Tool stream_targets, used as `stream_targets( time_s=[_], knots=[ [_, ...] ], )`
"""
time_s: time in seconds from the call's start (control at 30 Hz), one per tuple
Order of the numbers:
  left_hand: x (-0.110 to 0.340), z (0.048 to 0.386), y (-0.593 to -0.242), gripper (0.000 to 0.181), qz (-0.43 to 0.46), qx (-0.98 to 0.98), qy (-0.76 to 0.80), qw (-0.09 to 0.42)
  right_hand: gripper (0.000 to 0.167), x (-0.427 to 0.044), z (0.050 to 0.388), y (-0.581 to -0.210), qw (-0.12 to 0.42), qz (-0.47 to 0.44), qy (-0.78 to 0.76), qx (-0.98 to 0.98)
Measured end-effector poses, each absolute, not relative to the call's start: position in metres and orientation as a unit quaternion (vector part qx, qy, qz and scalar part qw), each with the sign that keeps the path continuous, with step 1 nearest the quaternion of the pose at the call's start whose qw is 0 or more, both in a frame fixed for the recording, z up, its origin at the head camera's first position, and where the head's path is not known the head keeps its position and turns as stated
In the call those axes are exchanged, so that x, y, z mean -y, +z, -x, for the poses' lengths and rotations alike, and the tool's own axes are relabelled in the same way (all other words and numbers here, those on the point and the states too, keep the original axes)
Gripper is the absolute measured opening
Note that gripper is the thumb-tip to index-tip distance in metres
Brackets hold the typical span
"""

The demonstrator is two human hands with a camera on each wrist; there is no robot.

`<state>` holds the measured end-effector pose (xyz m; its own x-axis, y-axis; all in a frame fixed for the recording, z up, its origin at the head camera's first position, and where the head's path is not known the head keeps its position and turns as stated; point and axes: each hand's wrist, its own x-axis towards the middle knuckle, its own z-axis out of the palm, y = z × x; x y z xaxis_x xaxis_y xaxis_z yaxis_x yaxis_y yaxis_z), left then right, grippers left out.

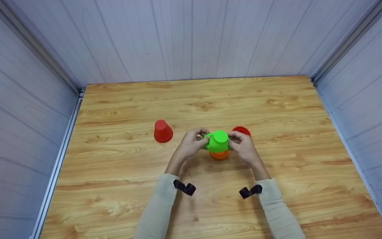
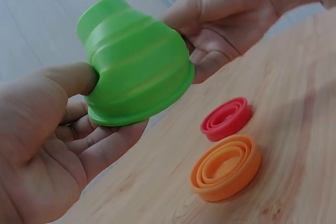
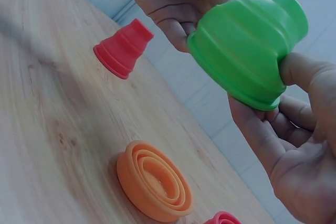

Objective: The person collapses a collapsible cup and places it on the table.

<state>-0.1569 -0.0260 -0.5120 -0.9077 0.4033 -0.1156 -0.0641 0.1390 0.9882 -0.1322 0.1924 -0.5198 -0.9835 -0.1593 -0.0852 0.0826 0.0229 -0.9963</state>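
A green ribbed collapsible cup [image 1: 220, 141] is held above the table between both hands, narrow end up and wide rim down. The left hand [image 1: 192, 143] pinches its left side, thumb pressed into the wall and fingers under the rim in the left wrist view. From the other side the right hand [image 1: 244, 148] grips it the same way, its thumb [image 3: 302, 71] denting the green wall. Below the cup lies a flattened orange cup [image 2: 226, 168] with concentric rings. A flattened red cup [image 2: 227, 119] lies beside the orange one.
An extended red cup [image 1: 163, 131] stands wide end down on the wooden table [image 1: 118, 172], left of the hands. Pale panel walls [image 1: 177, 39] rise behind the table and at both sides.
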Motion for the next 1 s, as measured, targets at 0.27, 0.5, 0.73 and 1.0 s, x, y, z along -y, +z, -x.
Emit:
stream_targets(
  time_s=[0.27,0.5,0.73,1.0],
  knots=[
    [0.036,0.155,-0.515,0.05,-0.106,-0.586,0.761,0.258,0.033,-0.193,0.133,-0.518,0.09,0.03,-0.717,-0.691],
    [0.041,0.155,-0.514,0.059,-0.124,-0.511,0.812,0.256,0.046,-0.199,0.132,-0.515,0.159,0.072,-0.774,-0.609],
    [0.043,0.155,-0.515,0.065,-0.141,-0.483,0.823,0.263,0.042,-0.201,0.132,-0.517,0.19,0.086,-0.818,-0.536],
    [0.041,0.156,-0.515,0.059,-0.129,-0.529,0.8,0.254,0.041,-0.201,0.132,-0.516,0.179,0.09,-0.816,-0.542]
  ],
)
